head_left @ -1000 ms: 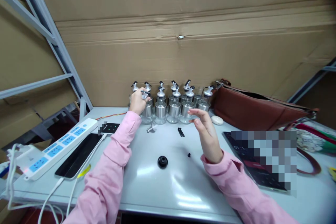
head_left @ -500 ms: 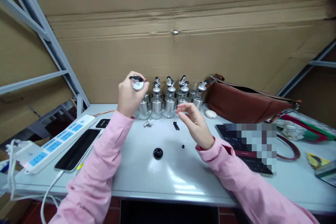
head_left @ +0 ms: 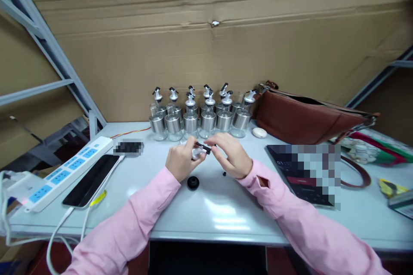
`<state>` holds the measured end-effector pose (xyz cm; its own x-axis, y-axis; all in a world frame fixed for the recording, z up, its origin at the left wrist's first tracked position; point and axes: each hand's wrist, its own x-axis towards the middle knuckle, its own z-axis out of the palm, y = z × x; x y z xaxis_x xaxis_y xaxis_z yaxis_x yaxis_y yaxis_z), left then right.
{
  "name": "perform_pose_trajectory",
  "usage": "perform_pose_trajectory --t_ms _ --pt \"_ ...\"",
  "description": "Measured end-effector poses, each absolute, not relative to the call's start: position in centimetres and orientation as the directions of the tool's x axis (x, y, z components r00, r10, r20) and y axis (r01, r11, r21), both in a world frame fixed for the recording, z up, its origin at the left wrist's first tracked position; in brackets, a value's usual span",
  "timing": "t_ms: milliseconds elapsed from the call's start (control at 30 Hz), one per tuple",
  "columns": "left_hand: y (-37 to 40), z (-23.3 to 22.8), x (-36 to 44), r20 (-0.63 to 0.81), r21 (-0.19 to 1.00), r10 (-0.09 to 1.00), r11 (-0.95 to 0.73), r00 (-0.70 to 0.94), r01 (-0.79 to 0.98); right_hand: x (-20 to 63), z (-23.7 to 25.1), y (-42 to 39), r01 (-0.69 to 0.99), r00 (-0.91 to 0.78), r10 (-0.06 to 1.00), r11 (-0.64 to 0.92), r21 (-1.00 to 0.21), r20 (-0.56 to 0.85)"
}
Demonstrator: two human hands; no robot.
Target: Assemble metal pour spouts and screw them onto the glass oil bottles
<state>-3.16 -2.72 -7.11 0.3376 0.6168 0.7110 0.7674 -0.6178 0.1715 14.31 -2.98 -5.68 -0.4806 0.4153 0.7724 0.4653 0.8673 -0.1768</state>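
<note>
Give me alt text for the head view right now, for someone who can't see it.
Two pink-sleeved hands meet over a white table: the left hand grips a small pourer cap while the right hand pinches its tip. Behind them stand rows of glass bottles; a black stopper lies near the left wrist, and a brown bag sits at right.

Even, bright overhead light leaves white glare on the glossy desk [head_left: 222, 219], edges bow with wide-angle distortion, corners darken, and pixelated patches mask two spots.

twelve or so glass bottles [head_left: 190, 117] in two rows. one power strip [head_left: 61, 173], one phone [head_left: 91, 179], one brown bag [head_left: 303, 118].
</note>
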Motion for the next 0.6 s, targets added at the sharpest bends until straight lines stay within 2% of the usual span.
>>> perform_pose_trajectory --t_ms 133,333,467,533,600 --pt "-2.6 -6.7 -2.4 0.749 0.046 0.525 -0.650 0.404 0.759 14.2 -5.8 -3.1 0.536 -0.453 0.432 0.831 -0.148 0.780" --pt "-1.2 -6.3 -2.2 0.801 0.005 0.337 -0.830 0.494 0.558 15.0 -5.9 -2.6 0.582 -0.382 0.426 0.800 -0.145 0.820" --pt "-0.7 -6.8 -2.5 0.839 -0.042 0.285 -0.816 0.464 0.576 15.4 -5.8 -2.6 0.628 -0.361 0.449 0.765 -0.142 0.818" --pt "-0.7 -7.1 -2.5 0.852 -0.088 0.228 -0.825 0.471 0.559 15.3 -5.8 -2.7 0.617 -0.353 0.449 0.772 -0.156 0.821" --pt "-0.8 -7.3 -2.3 0.848 -0.099 0.216 -0.833 0.485 0.545 15.0 -5.9 -3.0 0.606 -0.345 0.440 0.779 -0.161 0.829"
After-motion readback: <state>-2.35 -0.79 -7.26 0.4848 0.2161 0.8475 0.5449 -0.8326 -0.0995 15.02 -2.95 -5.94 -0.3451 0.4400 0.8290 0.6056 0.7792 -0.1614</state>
